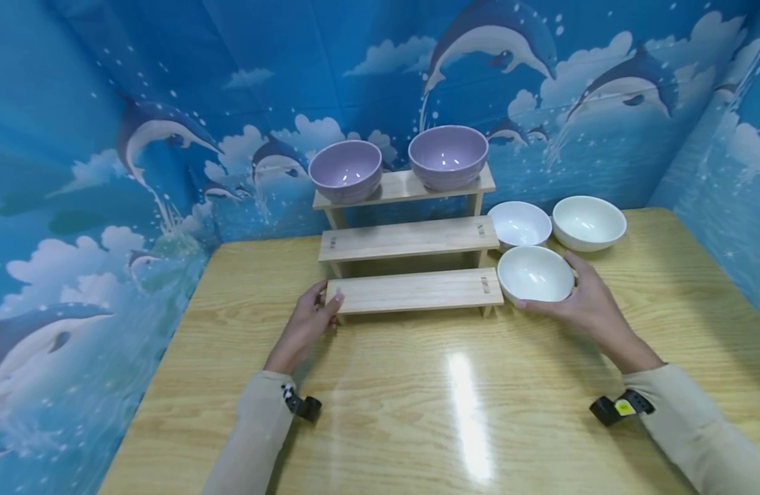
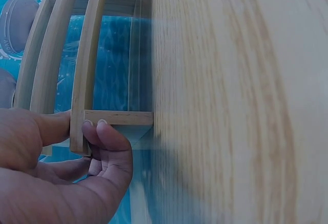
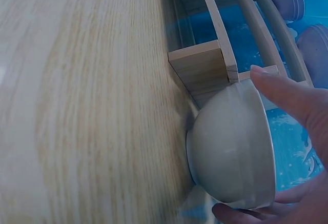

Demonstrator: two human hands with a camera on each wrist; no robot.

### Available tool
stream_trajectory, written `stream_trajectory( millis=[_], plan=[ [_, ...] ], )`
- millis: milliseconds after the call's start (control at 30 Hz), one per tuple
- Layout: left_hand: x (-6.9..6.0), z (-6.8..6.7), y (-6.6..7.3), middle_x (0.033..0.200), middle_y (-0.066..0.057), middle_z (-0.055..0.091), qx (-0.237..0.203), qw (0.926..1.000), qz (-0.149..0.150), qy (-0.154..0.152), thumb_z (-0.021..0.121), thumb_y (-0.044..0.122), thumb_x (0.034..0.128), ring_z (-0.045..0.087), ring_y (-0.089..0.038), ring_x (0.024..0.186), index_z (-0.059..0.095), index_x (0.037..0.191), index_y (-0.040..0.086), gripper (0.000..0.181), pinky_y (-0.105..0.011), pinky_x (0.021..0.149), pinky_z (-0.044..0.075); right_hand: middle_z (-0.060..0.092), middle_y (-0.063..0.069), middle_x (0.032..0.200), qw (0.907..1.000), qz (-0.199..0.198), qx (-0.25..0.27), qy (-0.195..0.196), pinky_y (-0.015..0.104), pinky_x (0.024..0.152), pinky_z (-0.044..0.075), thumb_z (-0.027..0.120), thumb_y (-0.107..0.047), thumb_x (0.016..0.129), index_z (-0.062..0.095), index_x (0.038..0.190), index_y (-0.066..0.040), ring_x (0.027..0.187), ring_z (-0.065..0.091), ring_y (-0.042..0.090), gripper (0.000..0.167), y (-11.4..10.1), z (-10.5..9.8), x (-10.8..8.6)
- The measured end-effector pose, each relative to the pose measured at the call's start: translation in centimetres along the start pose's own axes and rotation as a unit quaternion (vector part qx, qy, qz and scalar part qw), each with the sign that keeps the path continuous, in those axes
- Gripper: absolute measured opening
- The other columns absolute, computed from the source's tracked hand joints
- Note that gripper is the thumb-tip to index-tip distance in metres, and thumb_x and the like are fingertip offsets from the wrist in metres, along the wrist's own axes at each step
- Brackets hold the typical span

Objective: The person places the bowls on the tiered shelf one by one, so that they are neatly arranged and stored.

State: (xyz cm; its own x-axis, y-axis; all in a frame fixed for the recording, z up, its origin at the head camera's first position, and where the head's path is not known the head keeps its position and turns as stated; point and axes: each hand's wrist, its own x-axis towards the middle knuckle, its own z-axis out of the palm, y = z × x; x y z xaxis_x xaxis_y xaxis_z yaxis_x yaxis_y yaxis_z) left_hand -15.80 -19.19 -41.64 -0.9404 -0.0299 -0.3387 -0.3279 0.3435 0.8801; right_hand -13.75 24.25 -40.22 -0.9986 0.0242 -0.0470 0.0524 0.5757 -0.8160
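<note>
A wooden three-step rack (image 1: 414,292) stands on the table. My left hand (image 1: 308,320) grips the left end of its lowest step, thumb on top and fingers curled below, as the left wrist view also shows. On the other side, my right hand (image 1: 587,302) holds a white bowl (image 1: 536,275) by its rim and side, thumb at the near edge. This bowl sits upright beside the right end of the lowest step; in the right wrist view its wall (image 3: 230,147) is close against the rack. Whether its foot touches the table I cannot tell.
Two purple bowls, one on the left (image 1: 345,172) and one on the right (image 1: 448,157), stand on the top step. Behind the held bowl are two more white bowls, the nearer (image 1: 519,223) beside the middle step, the other (image 1: 589,223) further right. A dolphin-print backdrop (image 1: 355,62) encloses the table.
</note>
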Motion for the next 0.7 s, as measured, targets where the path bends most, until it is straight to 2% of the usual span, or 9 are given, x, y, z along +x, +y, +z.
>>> stream_trajectory(
  millis=[100,333,700],
  plan=[
    [0.0,-0.01,0.03,0.117,-0.011,0.042,0.001,1.0,-0.003,0.001,0.054,0.031,0.1065,0.056,-0.017,0.084,0.021,0.162,0.01,0.068,-0.031,0.075,0.053,0.036,0.034,0.148,1.0,-0.002,0.003,-0.001,0.067,0.097,0.04,0.093,-0.036,0.073,0.016,0.159,0.004,0.13,0.04,0.051,0.122,0.08,0.08,0.12],
    [0.08,-0.03,0.17,0.119,-0.013,0.044,-0.001,1.0,0.002,0.002,0.055,0.03,0.1064,0.056,-0.017,0.082,0.021,0.162,0.01,0.068,-0.031,0.075,0.054,0.031,0.036,0.15,0.9999,0.005,-0.009,-0.001,0.069,0.099,0.039,0.094,-0.038,0.072,0.008,0.16,0.004,0.131,0.038,0.053,0.13,0.33,0.09,0.44],
    [0.01,0.13,0.08,0.117,-0.012,0.044,0.006,0.9999,-0.002,0.009,0.055,0.03,0.1063,0.056,-0.017,0.081,0.022,0.162,0.01,0.068,-0.031,0.073,0.052,0.038,0.035,0.145,0.9998,-0.016,0.0,0.01,0.066,0.098,0.04,0.095,-0.032,0.071,0.019,0.157,0.007,0.128,0.042,0.051,0.121,0.62,0.4,0.17]
  ],
)
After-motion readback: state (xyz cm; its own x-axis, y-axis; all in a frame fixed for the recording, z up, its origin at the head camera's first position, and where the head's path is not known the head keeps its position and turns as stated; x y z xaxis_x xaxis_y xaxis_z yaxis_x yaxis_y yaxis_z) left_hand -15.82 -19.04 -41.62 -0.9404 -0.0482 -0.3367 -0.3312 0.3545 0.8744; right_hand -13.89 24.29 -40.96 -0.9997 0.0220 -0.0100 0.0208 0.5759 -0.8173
